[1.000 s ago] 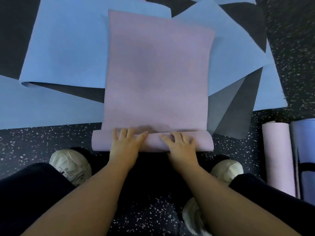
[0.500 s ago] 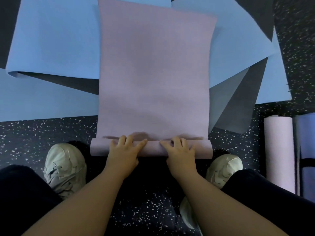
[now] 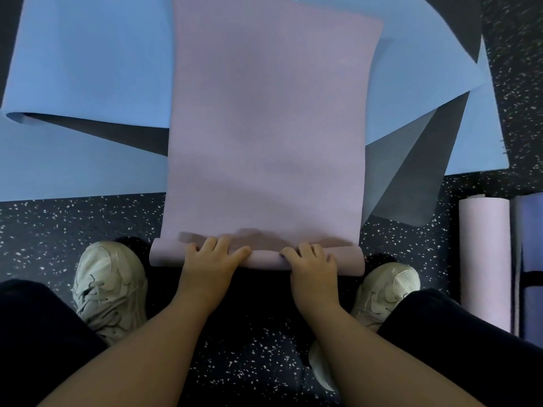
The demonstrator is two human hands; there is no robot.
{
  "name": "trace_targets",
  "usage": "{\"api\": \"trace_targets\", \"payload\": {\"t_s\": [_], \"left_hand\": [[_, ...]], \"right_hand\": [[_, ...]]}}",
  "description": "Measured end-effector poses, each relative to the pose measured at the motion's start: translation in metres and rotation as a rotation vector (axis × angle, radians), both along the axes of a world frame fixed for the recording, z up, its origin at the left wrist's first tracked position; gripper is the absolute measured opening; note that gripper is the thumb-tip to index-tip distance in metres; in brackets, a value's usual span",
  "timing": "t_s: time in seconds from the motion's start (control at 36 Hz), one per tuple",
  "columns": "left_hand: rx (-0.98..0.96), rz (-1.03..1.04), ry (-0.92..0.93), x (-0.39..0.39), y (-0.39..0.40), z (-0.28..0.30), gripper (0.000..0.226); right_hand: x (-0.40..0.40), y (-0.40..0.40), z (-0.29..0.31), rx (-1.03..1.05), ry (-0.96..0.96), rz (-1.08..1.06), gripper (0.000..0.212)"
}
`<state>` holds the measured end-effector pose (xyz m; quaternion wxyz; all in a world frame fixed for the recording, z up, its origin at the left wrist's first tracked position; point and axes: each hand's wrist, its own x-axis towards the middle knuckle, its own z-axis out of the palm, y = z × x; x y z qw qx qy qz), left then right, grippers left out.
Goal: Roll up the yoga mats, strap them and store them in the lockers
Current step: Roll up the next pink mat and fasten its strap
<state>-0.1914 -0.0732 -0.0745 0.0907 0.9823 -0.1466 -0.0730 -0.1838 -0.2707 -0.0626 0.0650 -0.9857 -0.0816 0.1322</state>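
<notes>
- Head view is showing the left hand and right hand lying side by side on the small rolled end of the pink mat, fingers curling over the top of the roll and pressing it down; neither is lifting it.
- Beyond the fingertips, the pink mat is lying flat and stretching away across the blue mats, which are spreading out to both sides of the hands.
- Judging from the roll, its left end is sticking out slightly past the flat edge, so the roll may be drifting into a cone if one hand pushes ahead of the other.
- Loose pressure could also be letting the core slacken, making a fat roll that is hard to strap.
- Friction on the blue mats underneath may be dragging them along or bunching them.
- Surfaces are looking matte, soft and foam-like; one blue mat is showing a dark grey underside where it is folding over.
- Well off to the right of the right hand, a rolled pink mat and a rolled blue mat are lying on the speckled dark floor.
</notes>
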Motion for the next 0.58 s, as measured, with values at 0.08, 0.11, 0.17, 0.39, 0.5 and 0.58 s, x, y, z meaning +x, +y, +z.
{"api": "trace_targets", "payload": {"t_s": [0.08, 0.11, 0.17, 0.39, 0.5, 0.58], "left_hand": [[0.022, -0.008, 0.087, -0.005, 0.003, -0.007, 0.056], [0.029, -0.001, 0.1, -0.006, 0.004, -0.009, 0.058], [0.019, 0.016, 0.109, -0.008, 0.007, -0.015, 0.063], [0.081, 0.005, 0.232, -0.014, 0.001, -0.009, 0.065], [0.182, -0.002, 0.394, -0.006, -0.006, 0.003, 0.072], [0.154, 0.055, 0.451, -0.007, -0.006, 0.001, 0.063]], "right_hand": [[-0.001, 0.001, 0.0, -0.009, 0.025, -0.007, 0.043], [-0.001, 0.001, -0.001, -0.009, 0.05, -0.006, 0.044], [-0.001, 0.0, -0.004, -0.001, 0.103, -0.001, 0.048], [-0.01, -0.004, -0.001, -0.069, 0.207, 0.037, 0.066], [-0.014, 0.001, 0.005, -0.11, 0.306, -0.004, 0.07], [-0.006, 0.0, 0.007, -0.068, 0.399, 0.023, 0.05]]}}
